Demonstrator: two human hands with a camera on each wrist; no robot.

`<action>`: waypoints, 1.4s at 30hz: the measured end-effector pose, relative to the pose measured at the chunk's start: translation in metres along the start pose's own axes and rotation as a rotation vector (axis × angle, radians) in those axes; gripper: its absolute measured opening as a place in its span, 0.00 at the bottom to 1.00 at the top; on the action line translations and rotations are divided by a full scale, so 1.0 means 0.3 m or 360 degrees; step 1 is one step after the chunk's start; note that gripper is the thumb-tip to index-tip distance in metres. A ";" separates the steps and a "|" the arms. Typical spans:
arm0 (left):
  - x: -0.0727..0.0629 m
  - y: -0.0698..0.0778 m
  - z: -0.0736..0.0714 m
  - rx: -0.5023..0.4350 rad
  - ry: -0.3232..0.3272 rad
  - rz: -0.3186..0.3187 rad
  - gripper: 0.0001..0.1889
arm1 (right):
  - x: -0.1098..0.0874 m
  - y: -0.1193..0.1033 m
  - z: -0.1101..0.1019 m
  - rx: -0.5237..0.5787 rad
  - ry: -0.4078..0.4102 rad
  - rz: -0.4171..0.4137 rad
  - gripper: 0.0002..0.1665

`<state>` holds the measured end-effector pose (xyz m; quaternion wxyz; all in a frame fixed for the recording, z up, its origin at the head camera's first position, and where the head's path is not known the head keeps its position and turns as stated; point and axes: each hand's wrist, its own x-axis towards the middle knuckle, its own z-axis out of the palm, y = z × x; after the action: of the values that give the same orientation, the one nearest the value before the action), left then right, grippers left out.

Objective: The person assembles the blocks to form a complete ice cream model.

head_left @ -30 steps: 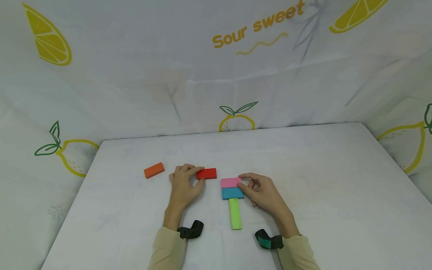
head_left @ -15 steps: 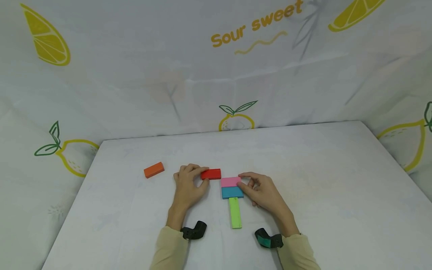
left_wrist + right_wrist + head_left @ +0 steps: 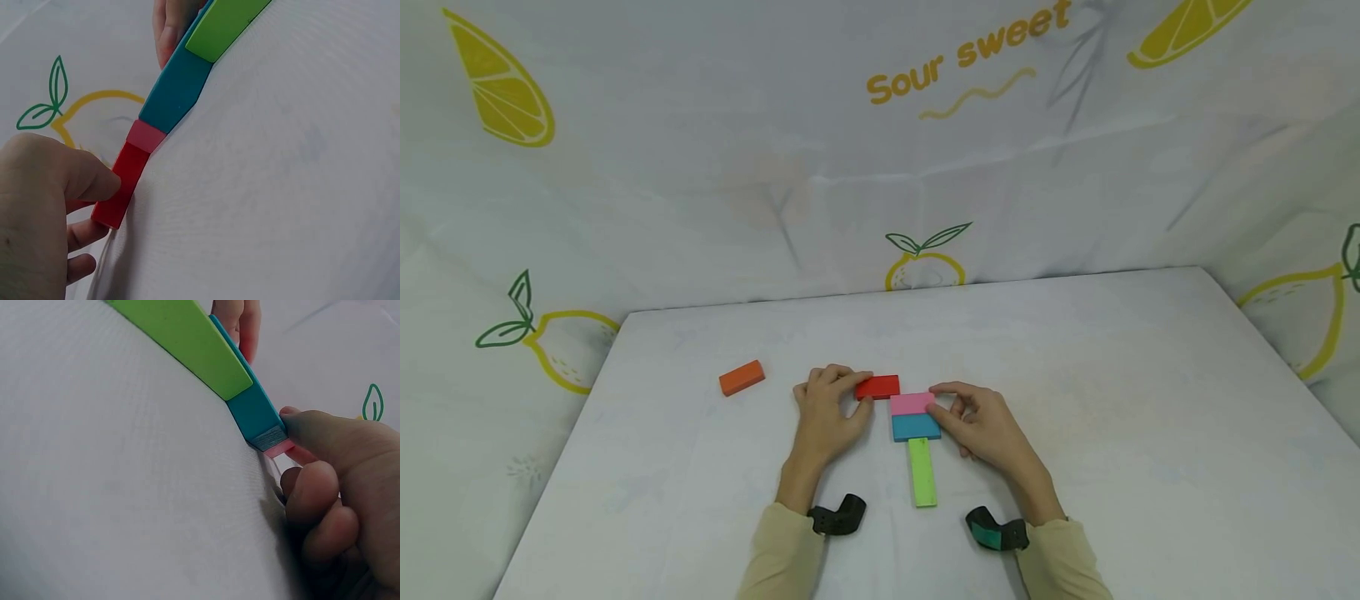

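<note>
My left hand (image 3: 829, 414) pinches a red block (image 3: 883, 387) between thumb and fingers, by its left part. The red block lies flat, its right end close to the far left corner of a pink block (image 3: 912, 404). My right hand (image 3: 985, 425) pinches the pink block's right end with thumb and forefinger, the other fingers curled under. Along the pink block's near side lies a blue block (image 3: 916, 427). A light green block (image 3: 922, 472) runs from the blue one toward me like a stem. In the right wrist view the pink block (image 3: 279, 449) is mostly hidden behind the blue one.
An orange block (image 3: 742, 378) lies apart at the left of the white table (image 3: 1112, 367). A white cloth (image 3: 700, 217) with lemon prints hangs behind and at the sides. Each wrist wears a black camera mount (image 3: 839, 515).
My left hand has slid the red block to the right, up to the pink block. My right hand has stayed on the pink block's end.
</note>
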<state>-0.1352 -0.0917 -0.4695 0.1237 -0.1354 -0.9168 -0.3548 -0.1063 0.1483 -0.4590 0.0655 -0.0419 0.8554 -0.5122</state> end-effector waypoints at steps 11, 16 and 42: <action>-0.003 0.001 0.017 -0.0001 0.0005 0.0036 0.16 | -0.002 -0.006 -0.001 0.0006 -0.0001 0.0026 0.21; -0.001 0.003 0.009 -0.0004 0.0033 -0.0004 0.19 | -0.001 -0.005 -0.001 0.0014 -0.0004 0.0023 0.22; 0.000 0.016 0.004 -0.0135 0.0125 -0.0137 0.11 | -0.002 -0.010 -0.001 -0.0013 -0.0012 0.0033 0.22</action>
<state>-0.1338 -0.0875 -0.4673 0.1384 -0.0870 -0.9003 -0.4033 -0.1057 0.1473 -0.4561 0.0739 -0.0353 0.8576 -0.5077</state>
